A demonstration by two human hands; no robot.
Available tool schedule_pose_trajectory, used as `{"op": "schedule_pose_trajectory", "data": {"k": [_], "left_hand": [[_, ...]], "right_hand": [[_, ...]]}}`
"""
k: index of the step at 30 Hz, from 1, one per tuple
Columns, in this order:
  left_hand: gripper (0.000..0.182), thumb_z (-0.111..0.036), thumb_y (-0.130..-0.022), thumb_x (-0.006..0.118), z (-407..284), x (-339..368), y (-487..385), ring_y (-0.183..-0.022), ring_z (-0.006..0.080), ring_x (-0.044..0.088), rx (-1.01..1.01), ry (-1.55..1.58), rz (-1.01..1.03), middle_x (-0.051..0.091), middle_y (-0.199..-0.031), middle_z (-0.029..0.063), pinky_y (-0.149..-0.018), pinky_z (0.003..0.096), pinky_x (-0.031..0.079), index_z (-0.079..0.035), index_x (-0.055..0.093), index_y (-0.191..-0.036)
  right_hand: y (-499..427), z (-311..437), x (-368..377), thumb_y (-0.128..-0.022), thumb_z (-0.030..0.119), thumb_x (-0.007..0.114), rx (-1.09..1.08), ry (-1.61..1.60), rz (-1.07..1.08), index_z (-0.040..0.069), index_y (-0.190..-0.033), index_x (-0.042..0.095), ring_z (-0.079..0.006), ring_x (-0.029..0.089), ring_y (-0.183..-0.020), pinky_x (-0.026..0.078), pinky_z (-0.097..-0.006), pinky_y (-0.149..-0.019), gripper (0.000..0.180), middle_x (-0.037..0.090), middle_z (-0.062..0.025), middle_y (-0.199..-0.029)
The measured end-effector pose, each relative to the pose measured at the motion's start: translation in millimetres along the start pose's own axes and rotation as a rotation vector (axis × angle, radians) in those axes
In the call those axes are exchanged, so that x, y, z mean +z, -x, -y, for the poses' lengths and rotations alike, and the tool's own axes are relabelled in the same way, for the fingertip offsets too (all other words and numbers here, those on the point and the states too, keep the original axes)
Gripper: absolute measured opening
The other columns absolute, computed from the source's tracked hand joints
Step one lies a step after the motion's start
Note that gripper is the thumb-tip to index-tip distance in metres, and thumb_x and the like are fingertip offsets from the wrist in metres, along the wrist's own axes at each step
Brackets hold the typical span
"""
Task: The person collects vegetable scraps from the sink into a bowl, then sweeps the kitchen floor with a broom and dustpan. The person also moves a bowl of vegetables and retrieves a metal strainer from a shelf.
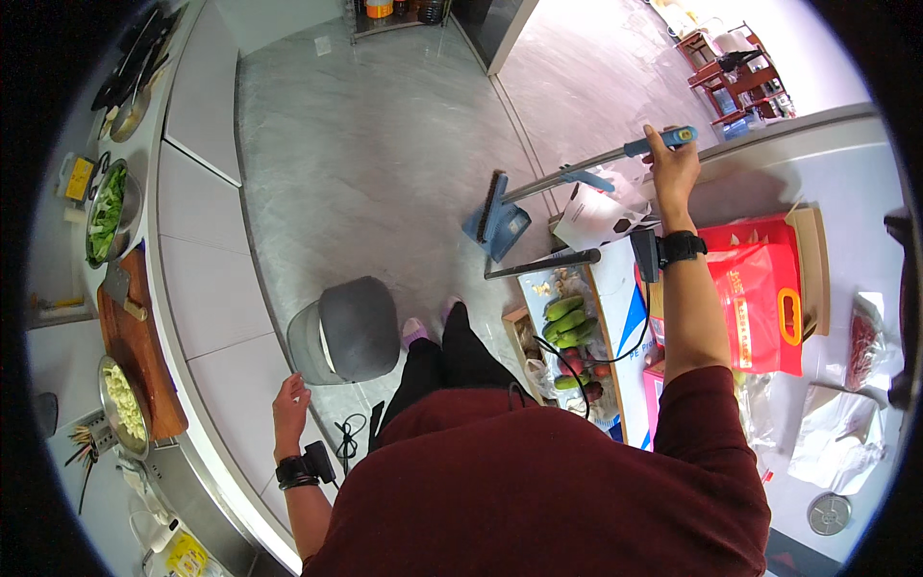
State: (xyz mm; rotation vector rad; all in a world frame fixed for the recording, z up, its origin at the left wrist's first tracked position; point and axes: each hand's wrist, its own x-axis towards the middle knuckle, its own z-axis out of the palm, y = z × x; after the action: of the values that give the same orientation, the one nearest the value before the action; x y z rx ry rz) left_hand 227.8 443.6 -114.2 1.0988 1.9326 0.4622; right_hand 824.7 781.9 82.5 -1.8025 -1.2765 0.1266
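Note:
My right hand (673,166) is closed around the blue grip of a long-handled broom (606,157), out to the right at the wall. Its dark-bristled head (491,205) rests against a blue dustpan (510,229) on the tiled floor. A second blue handle end (588,179) shows beside the broom's pole. My left hand (292,404) hangs at the left with loosely bent fingers and holds nothing. Close to it stands a grey lidded bin (353,332). Both wrists carry black strapped devices with cables.
Along the left counter are a metal bowl of leafy greens (107,216), a cleaver (119,287) on a wooden cutting board (137,339) and a bowl of chopped food (124,407). At right are a vegetable box (573,324) and a red bag (764,303). A black cable (350,433) lies on the floor.

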Motion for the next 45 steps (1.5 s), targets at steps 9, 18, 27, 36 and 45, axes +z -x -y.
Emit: {"op": "schedule_pose_trajectory", "data": {"k": [9,18,27,36,45], "left_hand": [[0.042,-0.010,-0.083,0.062,6,30,-18,-0.098,0.0239,0.063,-0.086,-0.018,0.067,0.063,-0.110,0.0165,-0.085,0.0340,0.049,-0.005,0.053,-0.123],[0.041,-0.008,-0.082,0.061,-24,36,-28,-0.100,0.0242,0.062,-0.179,-0.018,0.084,0.063,-0.110,0.0165,-0.087,0.0332,0.049,-0.003,0.054,-0.121],[0.041,-0.009,-0.082,0.061,-18,50,-45,-0.100,0.0236,0.062,-0.137,0.048,0.100,0.064,-0.109,0.0169,-0.088,0.0328,0.048,-0.003,0.054,-0.122],[0.040,-0.010,-0.082,0.062,-12,44,-55,-0.098,0.0222,0.062,-0.179,0.025,0.121,0.064,-0.107,0.0147,-0.086,0.0317,0.049,-0.004,0.055,-0.121],[0.040,-0.011,-0.082,0.062,-4,55,-62,-0.099,0.0220,0.062,-0.171,0.046,0.121,0.064,-0.105,0.0146,-0.086,0.0323,0.049,-0.004,0.055,-0.120]], "right_hand": [[-37,-56,6,-0.076,0.026,0.077,0.017,0.016,-0.066,-0.002,-0.082,0.053,-0.0156,0.061,-0.050,0.047,-0.0292,-0.047,0.037,0.061,-0.0093,-0.059],[-30,-68,4,-0.075,0.024,0.078,0.012,0.084,-0.069,-0.001,-0.086,0.057,-0.0111,0.054,-0.056,0.046,-0.0277,-0.054,0.035,0.060,-0.0099,-0.064],[10,-58,2,-0.077,0.023,0.077,-0.017,-0.014,-0.133,-0.001,-0.085,0.058,-0.0106,0.052,-0.064,0.046,-0.0261,-0.062,0.031,0.060,-0.0051,-0.070],[-20,-66,-1,-0.074,0.027,0.079,-0.039,0.177,-0.318,0.001,-0.082,0.062,-0.0131,0.058,-0.065,0.048,-0.0279,-0.065,0.032,0.065,-0.0070,-0.072],[-18,-86,11,-0.080,0.019,0.072,0.085,-0.087,0.072,0.000,-0.085,0.060,-0.0141,0.059,-0.071,0.047,-0.0260,-0.067,0.023,0.065,-0.0077,-0.083]]}}
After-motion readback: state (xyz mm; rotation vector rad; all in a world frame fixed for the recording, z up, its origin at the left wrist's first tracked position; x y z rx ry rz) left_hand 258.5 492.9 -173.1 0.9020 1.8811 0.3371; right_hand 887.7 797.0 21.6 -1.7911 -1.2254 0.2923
